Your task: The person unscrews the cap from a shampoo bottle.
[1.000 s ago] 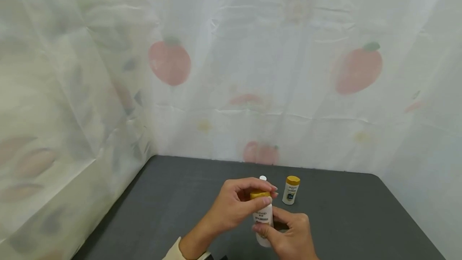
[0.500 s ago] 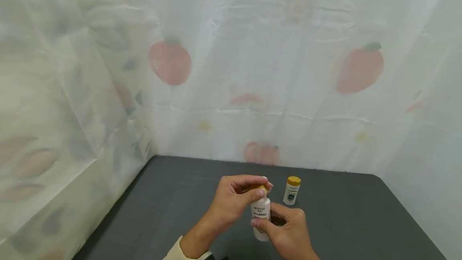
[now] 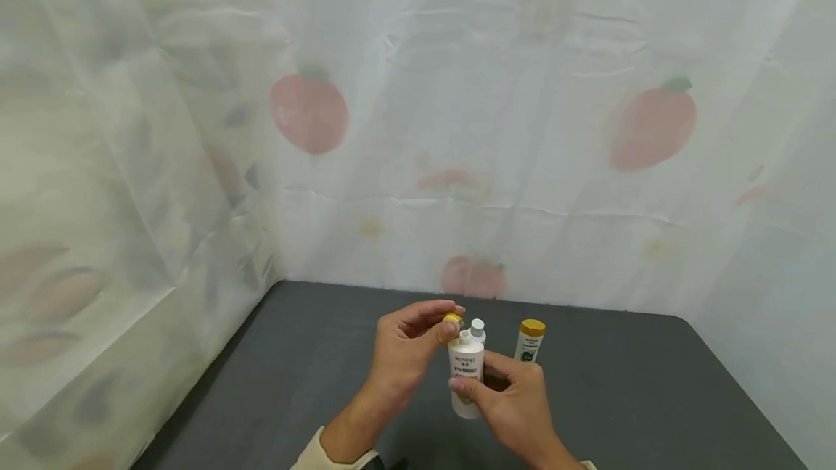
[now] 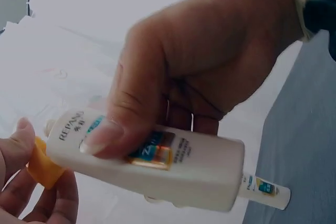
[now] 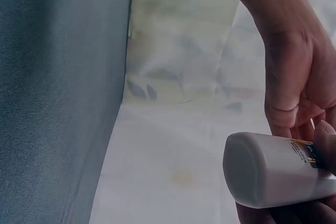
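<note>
Upright in front of me is a white bottle with dark lettering, its narrow white neck bare. My right hand grips it round the body, thumb across the label. My left hand pinches a yellow-gold cap just left of the neck, apart from it. The left wrist view shows the cap between thumb and fingers, near the top of the bottle. From the right wrist, the bottle's base faces the camera; the cap is hidden there.
Behind the held bottle stands a white-topped bottle, mostly hidden. A smaller white bottle with a gold cap stands to its right, partly behind my right hand. The dark grey table is enclosed by printed white sheeting.
My left hand has lifted the gold cap off the bottle and moved it left, baring the neck. My right hand has raised the bottle slightly, moving it left and farther from me.
</note>
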Demonstrator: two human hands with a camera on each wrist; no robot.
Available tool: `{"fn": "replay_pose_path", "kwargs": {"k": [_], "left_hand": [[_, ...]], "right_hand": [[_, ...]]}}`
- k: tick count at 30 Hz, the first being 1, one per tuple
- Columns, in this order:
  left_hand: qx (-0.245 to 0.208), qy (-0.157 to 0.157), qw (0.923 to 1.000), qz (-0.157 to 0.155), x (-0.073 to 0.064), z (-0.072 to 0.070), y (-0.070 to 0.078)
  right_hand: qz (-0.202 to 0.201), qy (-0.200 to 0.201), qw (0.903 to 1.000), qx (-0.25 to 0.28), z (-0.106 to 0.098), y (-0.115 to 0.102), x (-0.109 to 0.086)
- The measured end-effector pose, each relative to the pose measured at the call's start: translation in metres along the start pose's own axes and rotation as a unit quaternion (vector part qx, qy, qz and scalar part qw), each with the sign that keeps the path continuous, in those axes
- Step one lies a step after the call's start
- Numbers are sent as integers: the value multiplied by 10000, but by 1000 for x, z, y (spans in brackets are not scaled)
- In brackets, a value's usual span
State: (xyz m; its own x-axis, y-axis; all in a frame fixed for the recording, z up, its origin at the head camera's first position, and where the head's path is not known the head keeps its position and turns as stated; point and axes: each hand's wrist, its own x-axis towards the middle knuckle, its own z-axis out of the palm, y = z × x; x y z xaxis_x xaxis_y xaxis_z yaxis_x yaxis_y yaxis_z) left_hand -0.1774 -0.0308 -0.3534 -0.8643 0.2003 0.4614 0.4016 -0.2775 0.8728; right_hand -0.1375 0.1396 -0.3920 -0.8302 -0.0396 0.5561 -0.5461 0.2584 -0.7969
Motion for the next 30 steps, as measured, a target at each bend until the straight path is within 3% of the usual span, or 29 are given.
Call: {"fn": "replay_pose_path", "kwargs": {"k": [4,8,14,23,27,30], "left_hand": [[468,307,9983,-139,0,-5,-2],[777,273,9963,-231,1,-13,-6],[692,159,9968,-375,2,-29,-16],[323,668,9965,-376,5,-48,-26],[504,947,9930,-488,5,-55,-28],[778,990,9906,-540,4,-61,-30]], "right_hand": [[-5,30,10000,18,2,2,3],[170,125,9998,10,3,2,4],[364,191,9992,-9,7,5,8],[618,129,9980,1,14,13,16],[727,91,9973,-7,17,17,20],[748,61,9972,-18,20,20,23]]}}
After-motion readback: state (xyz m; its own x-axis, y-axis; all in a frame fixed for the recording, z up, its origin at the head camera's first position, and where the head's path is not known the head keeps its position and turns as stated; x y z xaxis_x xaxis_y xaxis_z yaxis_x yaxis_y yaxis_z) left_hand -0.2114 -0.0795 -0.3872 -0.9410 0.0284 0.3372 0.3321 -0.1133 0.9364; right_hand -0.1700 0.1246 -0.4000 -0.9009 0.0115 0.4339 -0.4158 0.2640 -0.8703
